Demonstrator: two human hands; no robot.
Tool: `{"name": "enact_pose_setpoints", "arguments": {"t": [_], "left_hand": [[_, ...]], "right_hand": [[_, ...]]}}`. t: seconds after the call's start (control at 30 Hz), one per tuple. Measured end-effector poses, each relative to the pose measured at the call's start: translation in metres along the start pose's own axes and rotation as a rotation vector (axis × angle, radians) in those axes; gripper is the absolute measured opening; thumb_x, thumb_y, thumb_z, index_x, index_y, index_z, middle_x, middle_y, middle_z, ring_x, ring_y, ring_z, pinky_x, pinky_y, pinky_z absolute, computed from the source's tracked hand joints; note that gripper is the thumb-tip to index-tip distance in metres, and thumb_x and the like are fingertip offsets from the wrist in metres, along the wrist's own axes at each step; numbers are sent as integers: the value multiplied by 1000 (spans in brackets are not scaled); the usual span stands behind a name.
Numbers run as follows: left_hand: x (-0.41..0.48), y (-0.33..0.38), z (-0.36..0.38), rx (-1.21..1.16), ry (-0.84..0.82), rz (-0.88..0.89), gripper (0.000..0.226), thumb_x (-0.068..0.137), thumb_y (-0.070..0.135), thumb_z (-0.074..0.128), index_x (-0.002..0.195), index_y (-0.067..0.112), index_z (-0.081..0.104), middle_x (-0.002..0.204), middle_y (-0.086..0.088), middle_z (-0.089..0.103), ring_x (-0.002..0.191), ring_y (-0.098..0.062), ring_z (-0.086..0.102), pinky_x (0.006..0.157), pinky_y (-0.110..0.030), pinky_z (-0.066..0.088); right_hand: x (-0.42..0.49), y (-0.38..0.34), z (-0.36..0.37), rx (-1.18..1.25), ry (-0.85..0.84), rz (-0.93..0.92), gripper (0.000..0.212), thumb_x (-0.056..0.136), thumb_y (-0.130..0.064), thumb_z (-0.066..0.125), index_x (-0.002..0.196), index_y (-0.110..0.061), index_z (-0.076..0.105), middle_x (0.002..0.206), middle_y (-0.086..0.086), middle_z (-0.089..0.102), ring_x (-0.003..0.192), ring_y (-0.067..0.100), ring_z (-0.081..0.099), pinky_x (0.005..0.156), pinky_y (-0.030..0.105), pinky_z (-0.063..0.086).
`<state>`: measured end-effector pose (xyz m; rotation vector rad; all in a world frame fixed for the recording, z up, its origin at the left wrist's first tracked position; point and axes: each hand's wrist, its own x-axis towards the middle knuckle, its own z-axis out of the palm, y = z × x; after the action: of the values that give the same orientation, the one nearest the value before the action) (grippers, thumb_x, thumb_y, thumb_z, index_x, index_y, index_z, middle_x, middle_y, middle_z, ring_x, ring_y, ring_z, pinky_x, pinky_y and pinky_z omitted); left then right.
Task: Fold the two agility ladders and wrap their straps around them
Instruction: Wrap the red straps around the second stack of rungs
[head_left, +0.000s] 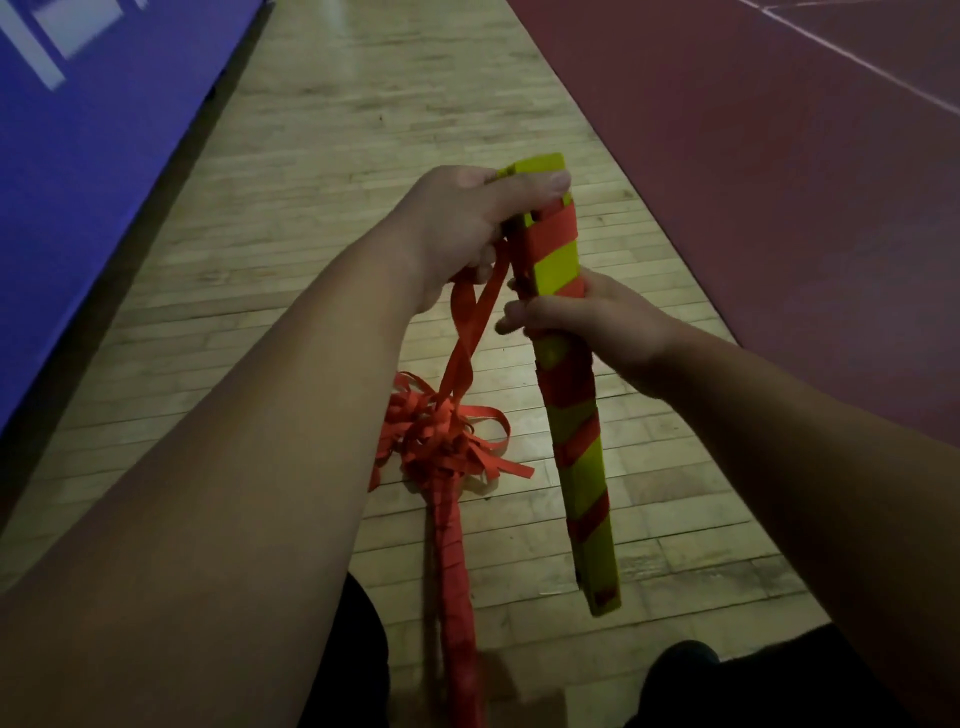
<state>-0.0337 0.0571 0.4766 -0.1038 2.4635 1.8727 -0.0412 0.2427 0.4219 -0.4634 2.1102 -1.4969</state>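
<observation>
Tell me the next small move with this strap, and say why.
Probably pass the loose strap once more around the top of the ladder bundle. The left hand grips that top with the strap running out beneath it. The right hand grips the middle. The top end is bare yellow, and much strap lies heaped on the floor.

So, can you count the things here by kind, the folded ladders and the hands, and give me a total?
Folded ladders: 2 (held ladder, floor ladder)
Hands: 2 (left hand, right hand, both gripping the held ladder)
Total: 4
</observation>
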Motion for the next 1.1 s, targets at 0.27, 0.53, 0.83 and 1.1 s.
{"name": "enact_pose_setpoints", "arguments": {"t": [0.27,0.53,0.83,1.1], "left_hand": [[6,2,-10,232,14,-55,55,83,72,84,98,20,80,66,9,62,50,-8,46,56,-28,45],[5,4,15,483,98,-83,35,100,59,73,101,25,80,75,14,80,58,-2,71,68,-30,61],[9,4,32,483,186,-146,44,99,56,64,94,15,75,88,-1,82,85,-21,79,89,-44,66],[11,-10,27,542,455,-85,63,96,73,63,73,16,51,67,3,45,61,-17,46,58,-32,34]], "right_hand": [[0,6,0,164,-1,77,44,90,-18,84,130,-26,68,97,12,70,86,30,70,87,56,65],[14,28,3,-183,436,162,35,86,-46,89,101,-26,64,91,1,72,84,20,70,72,35,54],[18,28,25,-319,441,164,53,101,-44,74,130,-19,38,105,2,63,86,15,66,61,27,48],[20,21,40,-498,361,108,56,99,-29,76,138,-18,36,126,9,57,107,31,68,94,55,61]]}}
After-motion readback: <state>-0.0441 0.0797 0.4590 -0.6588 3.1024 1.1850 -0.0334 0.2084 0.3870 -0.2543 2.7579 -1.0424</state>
